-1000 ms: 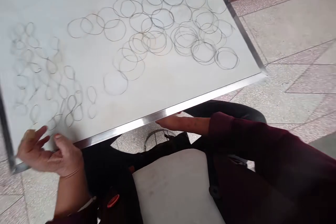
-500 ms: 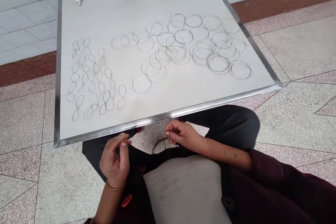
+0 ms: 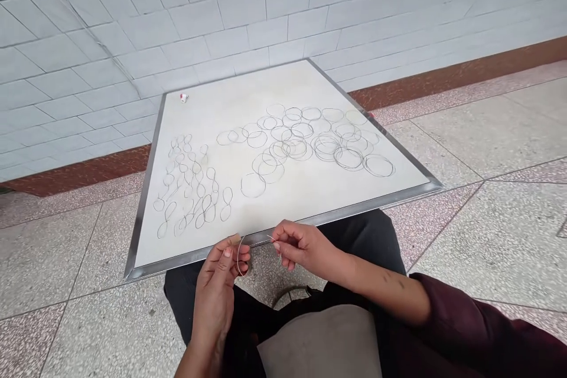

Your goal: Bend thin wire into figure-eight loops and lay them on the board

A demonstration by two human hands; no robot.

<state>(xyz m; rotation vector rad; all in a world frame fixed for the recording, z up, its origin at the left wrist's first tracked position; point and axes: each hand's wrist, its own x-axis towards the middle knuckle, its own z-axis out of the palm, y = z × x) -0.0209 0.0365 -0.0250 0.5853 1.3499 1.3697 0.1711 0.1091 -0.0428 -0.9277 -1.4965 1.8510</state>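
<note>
Just in front of the table's near edge, my right hand (image 3: 305,248) pinches a thin wire between thumb and forefinger. A short end of it sticks out past the fingertips. My left hand (image 3: 217,283) is closed, thumb against fingers, on a curved stretch of thin wire (image 3: 239,257); a tan wrap shows on one fingertip. Whether both stretches belong to one ring is hard to see. On the table (image 3: 274,212) lie many loose wire rings (image 3: 348,159), several overlapping. To their left are wires twisted into figure-eights (image 3: 226,204).
A small white and red object (image 3: 183,98) sits in the table's far left corner. Metal trim (image 3: 354,211) edges the tabletop. Behind it stands a white tiled wall (image 3: 243,6). My knees are under the near edge, above a speckled floor (image 3: 101,325).
My left hand has come in toward the right hand and now has wire at its fingers. My view has tilted up, showing more wall.
</note>
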